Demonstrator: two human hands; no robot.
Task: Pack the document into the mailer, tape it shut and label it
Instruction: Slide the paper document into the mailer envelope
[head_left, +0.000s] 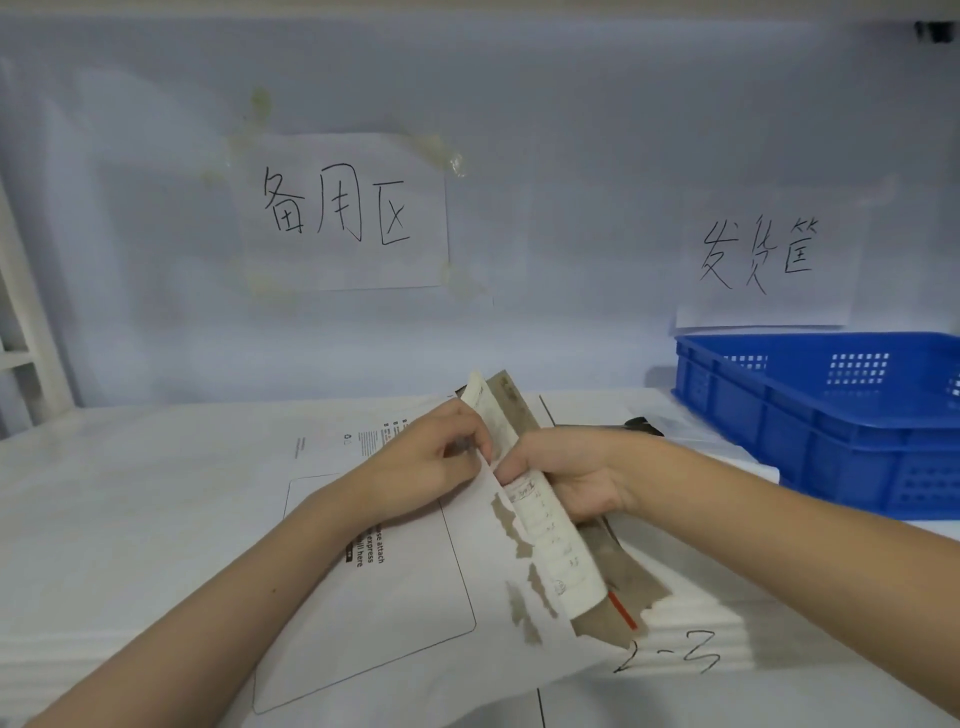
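A white cardboard mailer (395, 587) with a printed label box lies flat on the table in front of me, its torn brown flap (623, 582) open on the right. A cream printed document (550, 535) stands on edge in the mailer's opening. My left hand (431, 462) pinches the upper edge of the mailer's mouth beside the document. My right hand (576, 478) grips the document from the right, fingers curled over it. No tape or label is in sight.
A blue plastic crate (810, 415) stands at the right rear of the white table (130, 519). Two handwritten paper signs (343, 213) hang on the back wall. A dark object (644, 425) lies behind my right hand. A white frame (26, 332) rises at far left.
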